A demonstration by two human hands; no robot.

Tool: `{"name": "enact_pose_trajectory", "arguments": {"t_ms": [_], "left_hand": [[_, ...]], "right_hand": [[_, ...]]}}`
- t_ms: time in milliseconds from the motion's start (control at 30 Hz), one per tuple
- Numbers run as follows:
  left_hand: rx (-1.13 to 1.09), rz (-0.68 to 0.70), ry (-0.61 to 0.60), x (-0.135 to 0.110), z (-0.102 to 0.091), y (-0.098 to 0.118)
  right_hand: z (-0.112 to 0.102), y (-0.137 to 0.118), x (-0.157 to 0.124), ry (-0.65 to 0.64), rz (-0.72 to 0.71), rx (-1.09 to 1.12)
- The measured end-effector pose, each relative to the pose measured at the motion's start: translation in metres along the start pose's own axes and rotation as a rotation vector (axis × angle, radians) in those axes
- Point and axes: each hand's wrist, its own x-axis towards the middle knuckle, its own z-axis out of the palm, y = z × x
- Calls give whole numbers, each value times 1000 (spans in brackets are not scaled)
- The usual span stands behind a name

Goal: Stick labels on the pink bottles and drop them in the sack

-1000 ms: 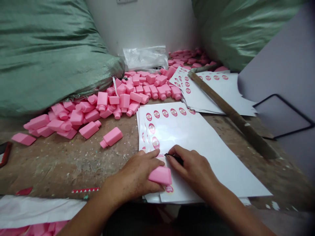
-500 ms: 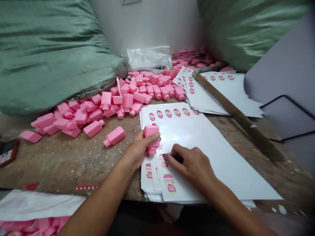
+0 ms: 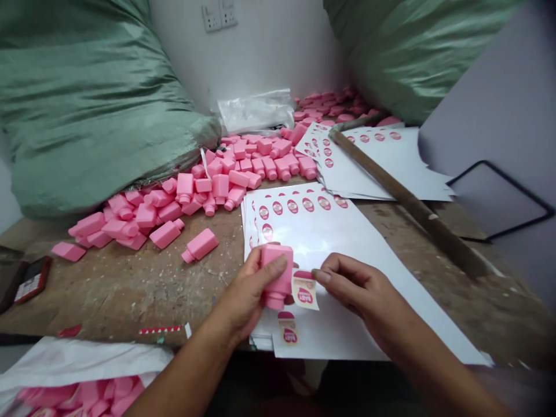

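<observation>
My left hand [image 3: 249,289] is closed round a small pink bottle [image 3: 276,273], held upside down with its neck pointing toward me, just above a stack of white sticker sheets [image 3: 360,255]. My right hand [image 3: 356,286] pinches a peeled sticker [image 3: 305,291] with a pink and cream print, right beside the bottle. Another printed sticker [image 3: 288,328] lies on the sheet below them. Small oval stickers [image 3: 292,206] run along the sheet's far edge.
A heap of pink bottles [image 3: 208,185] lies across the worn wooden table [image 3: 130,284], with one loose bottle [image 3: 200,245] nearer me. Green sacks [image 3: 87,104] stand behind. A wooden stick [image 3: 403,197] rests on a second sheet pile [image 3: 382,165]. A calculator [image 3: 30,279] is at left.
My left hand lifted the pink bottle from the sheet and turned it neck-down. My right hand peeled a sticker off the sheet and brought it beside the bottle.
</observation>
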Motion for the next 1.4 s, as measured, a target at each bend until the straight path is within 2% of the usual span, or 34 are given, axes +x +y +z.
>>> {"name": "enact_pose_trajectory", "arguments": {"t_ms": [100,233,633,867,1233,1400], "left_hand": [[-137,-28,7,-9,6,-12],[-145,-100,-5,-13,9,-21],[-104,-90,-28,-16,12,-24],[-88,-62,-63,-20,11,-24],[-12,-78,-63,-23,13,-22],[3,-48,-45,-23,15,-24]], "right_hand": [[2,-3,-4,11,-56,-62],[6,-1,-5,-1,-67,-77],[9,9,-4,51,-61,-39],[8,13,-1,27,-74,-48],[11,7,-5,82,-84,-44],[12,6,-7,83,-130,-121]]}}
